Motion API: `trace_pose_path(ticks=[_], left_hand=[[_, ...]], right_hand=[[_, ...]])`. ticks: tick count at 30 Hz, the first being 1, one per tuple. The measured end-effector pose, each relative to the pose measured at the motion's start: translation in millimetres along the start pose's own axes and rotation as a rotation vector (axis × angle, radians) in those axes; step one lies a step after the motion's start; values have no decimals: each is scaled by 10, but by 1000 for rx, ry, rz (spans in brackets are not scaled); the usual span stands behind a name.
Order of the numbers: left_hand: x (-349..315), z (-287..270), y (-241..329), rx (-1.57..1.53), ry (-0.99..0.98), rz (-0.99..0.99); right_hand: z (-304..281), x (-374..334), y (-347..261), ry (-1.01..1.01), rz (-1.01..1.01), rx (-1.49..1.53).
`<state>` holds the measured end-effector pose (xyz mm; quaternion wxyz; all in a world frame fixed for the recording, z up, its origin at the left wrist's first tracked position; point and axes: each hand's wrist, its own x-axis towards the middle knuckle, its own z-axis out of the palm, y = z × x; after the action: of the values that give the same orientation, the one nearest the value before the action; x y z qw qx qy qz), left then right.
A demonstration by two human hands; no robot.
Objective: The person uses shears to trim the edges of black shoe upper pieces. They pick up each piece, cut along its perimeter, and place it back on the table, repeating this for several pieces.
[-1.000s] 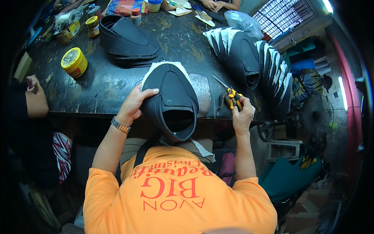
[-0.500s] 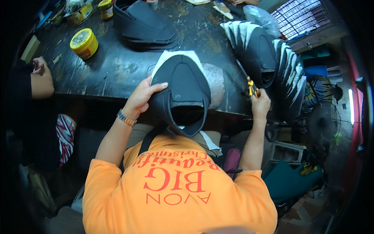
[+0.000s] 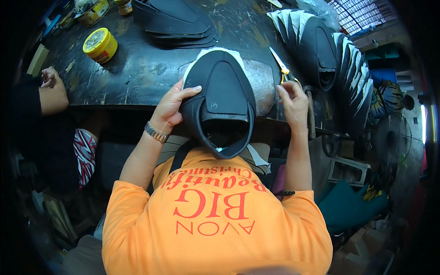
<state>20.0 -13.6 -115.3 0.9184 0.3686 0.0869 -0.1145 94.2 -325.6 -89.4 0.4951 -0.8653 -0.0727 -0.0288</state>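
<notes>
Left hand [image 3: 171, 104] gripping, thumb [image 3: 189, 93] uppermost; right hand [image 3: 295, 101] apart, fingers [image 3: 299, 89] bent.

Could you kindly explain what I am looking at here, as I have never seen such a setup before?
There is no machine, only a person's two bare hands, seen by a fisheye camera worn on the head and looking down; its lens bends straight edges. The left hand holds a black shoe upper with a white lining edge. The right hand is beside yellow-handled scissors; whether it touches them is unclear. On the dark worktable are a yellow tub, stacked black shoe uppers and a row of white-lined uppers.
</notes>
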Motion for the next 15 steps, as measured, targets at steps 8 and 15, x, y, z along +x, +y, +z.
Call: trace_pose_path(ticks=[8, 15], left_hand=[[105, 60, -26, -17, -209, -89], [153, 45, 205, 405, -189, 34]], right_hand=[[401, -394, 109, -577, 517, 1671], [367, -171, 106, -640, 351, 1486]])
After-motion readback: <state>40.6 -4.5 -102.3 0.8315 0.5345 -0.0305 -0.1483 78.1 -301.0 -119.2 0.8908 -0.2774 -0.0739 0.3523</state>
